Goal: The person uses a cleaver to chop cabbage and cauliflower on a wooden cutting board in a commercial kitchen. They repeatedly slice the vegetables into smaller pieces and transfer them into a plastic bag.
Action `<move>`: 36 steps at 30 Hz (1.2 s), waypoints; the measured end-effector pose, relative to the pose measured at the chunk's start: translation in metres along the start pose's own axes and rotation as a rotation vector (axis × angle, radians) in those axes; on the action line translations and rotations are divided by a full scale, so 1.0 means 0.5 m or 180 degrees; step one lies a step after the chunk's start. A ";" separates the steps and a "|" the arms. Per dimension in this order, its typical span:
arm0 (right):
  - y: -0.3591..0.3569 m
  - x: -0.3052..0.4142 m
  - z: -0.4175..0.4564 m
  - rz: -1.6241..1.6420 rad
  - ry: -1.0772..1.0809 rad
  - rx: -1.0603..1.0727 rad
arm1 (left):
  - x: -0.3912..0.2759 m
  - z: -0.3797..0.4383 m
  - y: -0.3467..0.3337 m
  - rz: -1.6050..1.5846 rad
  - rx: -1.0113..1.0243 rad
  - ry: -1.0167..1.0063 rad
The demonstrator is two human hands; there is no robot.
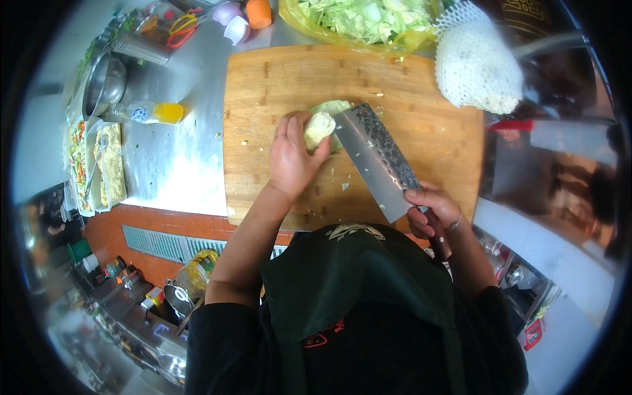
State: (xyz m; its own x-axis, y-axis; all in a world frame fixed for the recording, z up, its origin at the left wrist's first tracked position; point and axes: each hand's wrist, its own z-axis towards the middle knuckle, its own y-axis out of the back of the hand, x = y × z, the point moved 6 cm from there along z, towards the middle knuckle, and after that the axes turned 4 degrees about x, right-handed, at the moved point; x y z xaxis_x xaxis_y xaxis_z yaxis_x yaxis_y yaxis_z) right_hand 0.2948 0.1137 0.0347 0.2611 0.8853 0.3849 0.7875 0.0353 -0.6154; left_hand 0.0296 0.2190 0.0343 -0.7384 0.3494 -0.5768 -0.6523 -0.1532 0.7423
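Observation:
My left hand (296, 155) grips a pale piece of cabbage (319, 128) over a wooden cutting board (276, 79). A green cabbage leaf or piece (331, 106) lies just behind it, partly hidden. In my right hand (434, 207) is the dark wooden handle of a cleaver (377, 168) with a hammered, dark-patterned blade. The blade slants up and left, its far end close beside the cabbage piece. Small cabbage scraps (345, 186) are scattered on the board.
Beyond the board sits a yellow plastic bag (316, 27) of chopped cabbage (368, 19). A white foam net (476, 64) covers something at the right corner. To the left are a bottle of yellow liquid (168, 113), a steel bowl (105, 84), food containers (91, 168) and red-handled scissors (181, 37).

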 end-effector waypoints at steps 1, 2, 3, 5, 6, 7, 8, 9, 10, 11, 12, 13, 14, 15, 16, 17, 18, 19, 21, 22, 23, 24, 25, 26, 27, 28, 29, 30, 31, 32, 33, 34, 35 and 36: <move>-0.002 -0.002 0.002 -0.0042 0.0036 -0.0041 | 0.001 0.001 0.000 -0.0019 -0.0028 0.0003; -0.002 -0.003 0.005 -0.0084 0.0073 -0.0082 | 0.008 0.001 -0.002 -0.0043 -0.0013 0.0133; -0.005 0.002 0.006 -0.0355 0.0192 -0.0077 | 0.016 0.001 -0.003 -0.0068 0.0002 0.0266; -0.009 0.015 0.009 -0.0898 0.0434 -0.0063 | 0.031 0.002 -0.002 -0.0202 -0.0037 0.0476; -0.011 0.022 0.008 -0.1116 0.0502 0.0035 | 0.037 0.003 0.000 -0.0313 -0.0093 0.0549; -0.008 0.022 0.007 -0.1252 0.0542 0.0082 | 0.043 0.003 0.004 -0.0423 -0.0149 0.0622; -0.003 0.020 0.008 -0.1389 0.0582 0.0130 | 0.055 0.001 0.005 -0.0602 -0.0139 0.0938; -0.001 0.017 0.010 -0.1525 0.0621 0.0174 | 0.056 0.001 0.008 -0.0615 -0.0161 0.0967; 0.003 0.008 0.012 -0.1624 0.0574 0.0137 | 0.057 0.001 0.010 -0.0628 -0.0183 0.0997; 0.005 -0.002 0.012 -0.1722 0.0527 0.0099 | 0.058 0.000 0.011 -0.0642 -0.0204 0.1027; 0.007 -0.009 0.011 -0.1822 0.0482 0.0065 | 0.059 -0.002 0.011 -0.0658 -0.0210 0.1035; 0.005 -0.011 0.010 -0.1736 0.0441 0.0075 | 0.061 -0.005 0.010 -0.0674 -0.0215 0.1043; 0.000 -0.010 0.008 -0.1650 0.0399 0.0085 | 0.062 -0.007 0.010 -0.0690 -0.0220 0.1052; -0.004 -0.010 0.005 -0.1560 0.0356 0.0085 | 0.061 -0.006 0.010 -0.0652 -0.0190 0.1082; -0.007 -0.010 0.004 -0.1535 0.0359 0.0077 | 0.058 -0.003 0.013 -0.0614 -0.0159 0.1113; -0.009 -0.010 0.003 -0.1510 0.0363 0.0068 | 0.058 -0.002 0.014 -0.0576 -0.0128 0.1143; -0.010 -0.009 0.002 -0.1485 0.0372 0.0068 | 0.060 -0.003 0.014 -0.0666 -0.0136 0.1187; -0.010 -0.008 0.001 -0.1504 0.0376 0.0067 | 0.064 -0.002 0.014 -0.0757 -0.0143 0.1230; -0.011 -0.006 0.001 -0.1542 0.0385 0.0066 | 0.083 -0.004 0.010 -0.0972 -0.0180 0.1309; -0.011 -0.005 0.002 -0.1591 0.0372 0.0066 | 0.103 -0.009 0.003 -0.1097 -0.0210 0.1344; -0.010 -0.004 0.004 -0.1640 0.0359 0.0066 | 0.118 -0.012 0.000 -0.1221 -0.0241 0.1379; -0.009 -0.004 0.005 -0.1687 0.0351 0.0063 | 0.124 -0.010 -0.001 -0.1324 -0.0178 0.1459; -0.010 -0.002 0.006 -0.1671 0.0375 0.0064 | 0.129 -0.008 -0.001 -0.1426 -0.0116 0.1539; -0.014 0.001 0.007 -0.1654 0.0398 0.0065 | 0.134 -0.005 0.000 -0.1527 -0.0053 0.1620; -0.017 0.002 0.006 -0.1638 0.0416 0.0065 | 0.147 -0.009 -0.001 -0.1985 -0.0060 0.1972; -0.005 -0.001 0.010 -0.1604 0.0455 -0.0119 | 0.157 -0.012 -0.001 -0.2444 -0.0066 0.2323; 0.012 -0.009 0.015 -0.1570 0.0494 -0.0302 | 0.161 -0.015 -0.002 -0.2904 -0.0074 0.2672; 0.027 -0.011 0.016 -0.1546 0.0528 -0.0486 | 0.154 -0.011 0.005 -0.3184 -0.0174 0.2857; 0.033 -0.010 0.011 -0.1536 0.0513 -0.0467 | 0.154 -0.012 0.003 -0.3279 -0.0079 0.2782; 0.040 -0.009 0.004 -0.1526 0.0498 -0.0447 | 0.156 -0.015 0.001 -0.3373 0.0015 0.2705; 0.045 -0.014 0.000 -0.1490 0.0479 -0.0430 | 0.153 -0.018 -0.001 -0.3453 0.0134 0.2636; 0.044 -0.017 0.000 -0.1559 0.0462 -0.0416 | 0.142 -0.013 0.004 -0.3450 -0.0107 0.2551; 0.041 -0.021 0.001 -0.1630 0.0445 -0.0400 | 0.149 -0.022 0.012 -0.3318 -0.0234 0.2533; 0.040 -0.020 0.002 -0.1703 0.0438 -0.0390 | 0.151 -0.025 0.027 -0.3191 -0.0357 0.2502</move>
State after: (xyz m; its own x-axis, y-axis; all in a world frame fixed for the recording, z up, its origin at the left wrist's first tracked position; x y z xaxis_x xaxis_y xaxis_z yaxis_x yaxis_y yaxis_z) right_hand 0.3071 0.1060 0.0178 -0.1282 0.6899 0.7124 0.8871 0.4010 -0.2287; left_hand -0.0371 0.2319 -0.0033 0.2059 -0.2755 -0.9390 -0.9623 -0.2311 -0.1432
